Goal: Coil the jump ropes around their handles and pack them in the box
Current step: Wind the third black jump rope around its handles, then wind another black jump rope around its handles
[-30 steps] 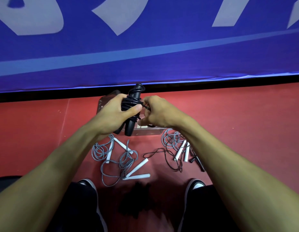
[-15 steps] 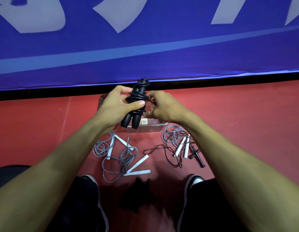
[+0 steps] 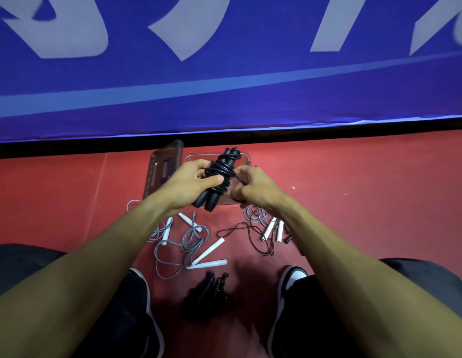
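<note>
Nearest the person's shoes, a coiled black rope bundle (image 3: 208,293) lies on the red floor (image 3: 354,202), with loose grey ropes with white handles (image 3: 188,241) and a loose black cord (image 3: 250,233) just beyond. Above these, the left hand (image 3: 188,186) grips the black jump rope (image 3: 219,177), cord wound around its paired handles, while the right hand (image 3: 253,188) pinches the cord's end. Directly behind sits the clear box (image 3: 244,157), its lid (image 3: 162,171) beside it, below a blue banner (image 3: 224,99).

No readable text from my feed. Blue banner (image 3: 224,99) along wall carries big pale letter shapes, cropped by frame top, can't make out any word. No labels elsewhere.
</note>
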`<action>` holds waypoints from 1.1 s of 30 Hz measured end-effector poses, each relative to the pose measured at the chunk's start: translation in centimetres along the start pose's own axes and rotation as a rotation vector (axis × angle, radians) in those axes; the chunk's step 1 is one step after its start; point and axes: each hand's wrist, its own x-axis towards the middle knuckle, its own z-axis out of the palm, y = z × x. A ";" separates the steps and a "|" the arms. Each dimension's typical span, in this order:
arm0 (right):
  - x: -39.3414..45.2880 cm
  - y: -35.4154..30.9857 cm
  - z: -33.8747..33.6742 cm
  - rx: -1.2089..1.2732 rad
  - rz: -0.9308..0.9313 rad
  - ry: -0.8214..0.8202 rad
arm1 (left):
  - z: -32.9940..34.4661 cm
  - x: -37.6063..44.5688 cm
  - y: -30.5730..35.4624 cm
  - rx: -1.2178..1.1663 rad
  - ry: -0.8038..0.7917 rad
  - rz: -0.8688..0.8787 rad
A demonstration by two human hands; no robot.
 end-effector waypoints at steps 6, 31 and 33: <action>-0.5 2.9 0.6 0.191 0.133 -0.110 | 1.9 0.3 -3.8 0.009 0.006 -0.090; 0.4 24.8 10.7 0.128 0.575 -0.060 | 11.6 -1.4 -22.4 0.108 -0.018 -0.595; -0.6 26.2 11.1 0.107 0.590 -0.073 | 12.2 -2.0 -23.0 0.106 -0.086 -0.629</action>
